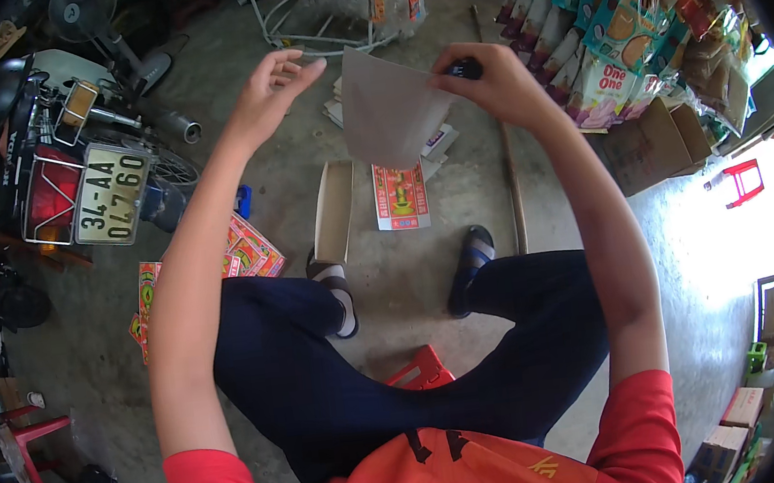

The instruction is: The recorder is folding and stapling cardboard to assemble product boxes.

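Note:
My right hand (488,83) pinches the right edge of a thin, plain grey sheet (387,105), which hangs upright above the floor. A small black object (465,68) is also tucked in that hand; its kind is hard to make out. Left of the sheet, my left hand (273,98) is raised with its fingers apart, near the sheet's top corner but holding nothing. Under the sheet a red and yellow printed card (400,198) lies on the floor. Beside it sits an open, narrow cardboard box (335,211), close to my left foot.
More printed red cards (251,246) are spread by my left leg. A motorbike (68,171) and a fan (101,36) stand at the left. Hanging snack packets (603,11) and a cardboard box (651,152) are at the right, past a long pole (509,172).

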The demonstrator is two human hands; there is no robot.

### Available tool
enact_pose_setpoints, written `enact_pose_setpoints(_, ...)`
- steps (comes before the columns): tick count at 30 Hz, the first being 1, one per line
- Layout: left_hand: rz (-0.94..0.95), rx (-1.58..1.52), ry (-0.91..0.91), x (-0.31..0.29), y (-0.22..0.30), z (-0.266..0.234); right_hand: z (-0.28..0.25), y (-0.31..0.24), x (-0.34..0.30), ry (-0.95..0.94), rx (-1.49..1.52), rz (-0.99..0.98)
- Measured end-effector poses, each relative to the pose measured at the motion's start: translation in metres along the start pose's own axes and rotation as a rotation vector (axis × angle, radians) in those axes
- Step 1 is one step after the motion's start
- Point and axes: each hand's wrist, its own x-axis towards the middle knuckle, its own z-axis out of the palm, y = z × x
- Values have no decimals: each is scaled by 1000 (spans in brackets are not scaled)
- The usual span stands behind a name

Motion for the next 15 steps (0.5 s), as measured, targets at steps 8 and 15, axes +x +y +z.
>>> enact_pose_setpoints(8, -32, -270, -382, -54, 45, 14, -52, -59, -29, 9, 177, 308)
enact_pose_setpoints(15, -154, -391, -425, -62, 62, 41, -40, -35, -34, -49, 195, 456)
